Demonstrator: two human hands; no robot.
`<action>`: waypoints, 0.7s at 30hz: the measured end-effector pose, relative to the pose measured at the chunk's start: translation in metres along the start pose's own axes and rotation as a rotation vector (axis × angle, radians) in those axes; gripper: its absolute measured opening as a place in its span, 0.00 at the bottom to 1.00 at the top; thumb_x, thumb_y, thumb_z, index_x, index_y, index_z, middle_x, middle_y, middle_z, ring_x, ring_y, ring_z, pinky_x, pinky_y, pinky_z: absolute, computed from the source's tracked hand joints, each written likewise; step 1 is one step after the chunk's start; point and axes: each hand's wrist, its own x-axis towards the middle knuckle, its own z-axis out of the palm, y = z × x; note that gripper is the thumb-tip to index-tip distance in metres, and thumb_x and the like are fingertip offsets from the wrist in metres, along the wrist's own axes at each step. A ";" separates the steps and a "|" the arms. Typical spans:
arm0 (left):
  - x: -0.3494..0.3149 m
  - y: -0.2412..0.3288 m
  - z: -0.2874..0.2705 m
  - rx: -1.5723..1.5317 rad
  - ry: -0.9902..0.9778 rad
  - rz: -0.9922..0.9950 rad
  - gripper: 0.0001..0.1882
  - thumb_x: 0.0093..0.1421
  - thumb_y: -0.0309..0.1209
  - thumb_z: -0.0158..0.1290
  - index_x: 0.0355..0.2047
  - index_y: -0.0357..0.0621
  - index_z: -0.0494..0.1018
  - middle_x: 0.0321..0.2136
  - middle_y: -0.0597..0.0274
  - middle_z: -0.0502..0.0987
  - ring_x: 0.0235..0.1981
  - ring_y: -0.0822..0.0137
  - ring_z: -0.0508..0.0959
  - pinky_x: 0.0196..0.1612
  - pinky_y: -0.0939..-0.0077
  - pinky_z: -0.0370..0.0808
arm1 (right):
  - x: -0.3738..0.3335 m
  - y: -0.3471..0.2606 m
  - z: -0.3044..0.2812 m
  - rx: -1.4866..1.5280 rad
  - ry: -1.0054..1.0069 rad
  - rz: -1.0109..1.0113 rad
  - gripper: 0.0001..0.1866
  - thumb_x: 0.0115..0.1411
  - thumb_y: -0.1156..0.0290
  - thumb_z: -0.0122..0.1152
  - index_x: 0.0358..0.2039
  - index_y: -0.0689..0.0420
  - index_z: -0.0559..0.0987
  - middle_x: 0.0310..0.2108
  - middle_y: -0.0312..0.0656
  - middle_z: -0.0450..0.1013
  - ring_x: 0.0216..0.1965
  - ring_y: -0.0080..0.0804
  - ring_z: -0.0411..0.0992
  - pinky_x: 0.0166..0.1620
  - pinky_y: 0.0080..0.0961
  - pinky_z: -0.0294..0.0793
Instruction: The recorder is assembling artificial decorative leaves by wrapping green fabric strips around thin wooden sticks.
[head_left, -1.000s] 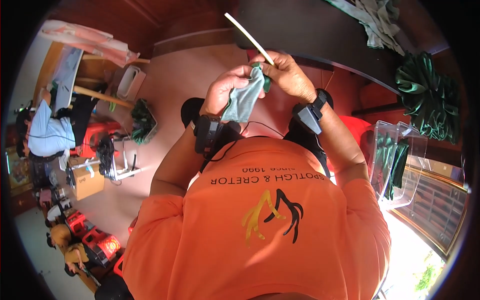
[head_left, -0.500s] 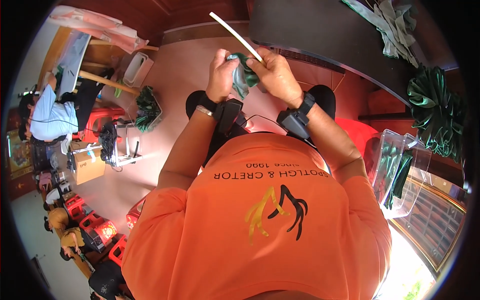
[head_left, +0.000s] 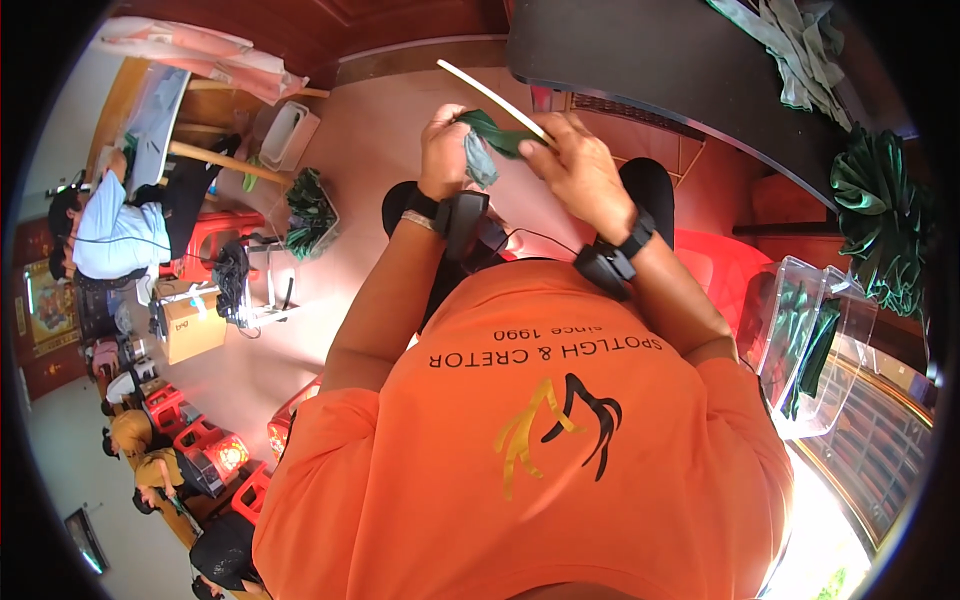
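Between my hands, above my knees, stretches a small green cloth piece (head_left: 496,136) with a paler grey-green side hanging down. My left hand (head_left: 443,150) is closed on its left end. My right hand (head_left: 583,172) pinches the other end and also grips a thin white stick (head_left: 490,88), which slants up and left past the cloth. The stick's lower end is hidden by the right fingers. Each wrist wears a black strap with a dark box-shaped device.
A black table (head_left: 640,70) stands ahead on the right, with pale cloth strips (head_left: 795,60) and bunched dark green cloth (head_left: 880,220). Clear plastic bins (head_left: 790,345) sit beside me at right. Leftward are a basket of green cloth (head_left: 312,215), a cardboard box (head_left: 190,325), red stools and several seated people.
My right hand has moved right and slightly down with the stick, drawing the cloth out longer between my hands. The view has shifted a little.
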 end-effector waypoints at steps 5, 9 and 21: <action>-0.003 0.004 -0.005 0.045 0.029 0.073 0.11 0.53 0.19 0.40 0.35 0.36 0.68 0.28 0.61 0.71 0.27 0.74 0.71 0.31 0.80 0.70 | -0.033 -0.004 -0.031 -0.014 -0.140 -0.014 0.09 0.58 0.69 0.53 0.35 0.61 0.75 0.29 0.48 0.73 0.28 0.46 0.73 0.31 0.34 0.72; -0.013 0.017 0.013 -0.043 0.002 0.140 0.11 0.52 0.18 0.40 0.36 0.36 0.68 0.29 0.59 0.71 0.28 0.72 0.71 0.32 0.79 0.70 | -0.044 0.004 -0.030 0.112 -0.083 0.141 0.07 0.58 0.72 0.53 0.33 0.60 0.78 0.28 0.46 0.75 0.27 0.44 0.74 0.30 0.30 0.73; -0.012 0.022 0.017 -0.029 0.016 0.031 0.11 0.56 0.22 0.42 0.38 0.32 0.69 0.29 0.52 0.75 0.26 0.63 0.78 0.30 0.75 0.75 | -0.043 0.003 -0.040 -0.153 -0.023 0.035 0.07 0.56 0.75 0.55 0.35 0.60 0.77 0.31 0.45 0.75 0.28 0.40 0.73 0.32 0.26 0.72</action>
